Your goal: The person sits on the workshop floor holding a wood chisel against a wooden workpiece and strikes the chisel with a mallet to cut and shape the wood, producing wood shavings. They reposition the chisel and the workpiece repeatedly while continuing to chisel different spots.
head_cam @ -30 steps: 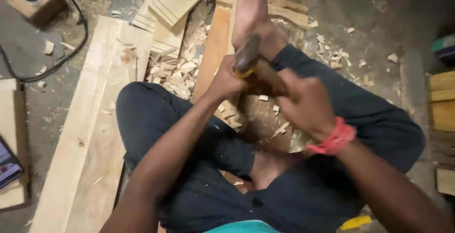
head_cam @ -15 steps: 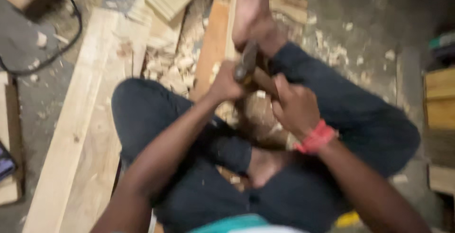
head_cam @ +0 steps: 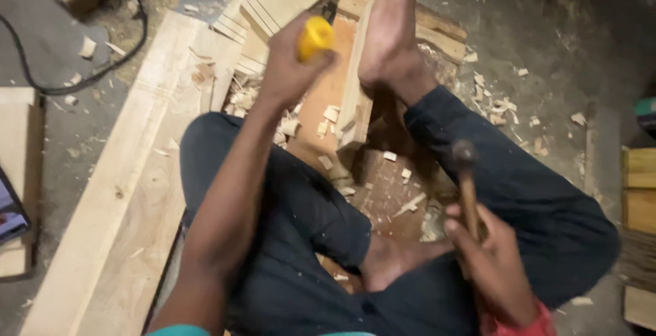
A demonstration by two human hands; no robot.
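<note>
From the head view, the 2 hands have parted since a moment ago: the left hand (head_cam: 290,69) is now raised far over the wooden block (head_cam: 355,103), fist closed around a yellow-handled chisel (head_cam: 314,37). The right hand (head_cam: 488,257) has dropped near the right knee, gripping the hammer (head_cam: 467,185) upright. Wood chips (head_cam: 328,121) litter the floor (head_cam: 547,49); no container shows.

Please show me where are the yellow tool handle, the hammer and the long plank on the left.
yellow tool handle (head_cam: 315,37), head view, on its rounded end.
hammer (head_cam: 464,153), head view, on its dark head.
long plank (head_cam: 116,192), head view, on its flat top face.
</note>
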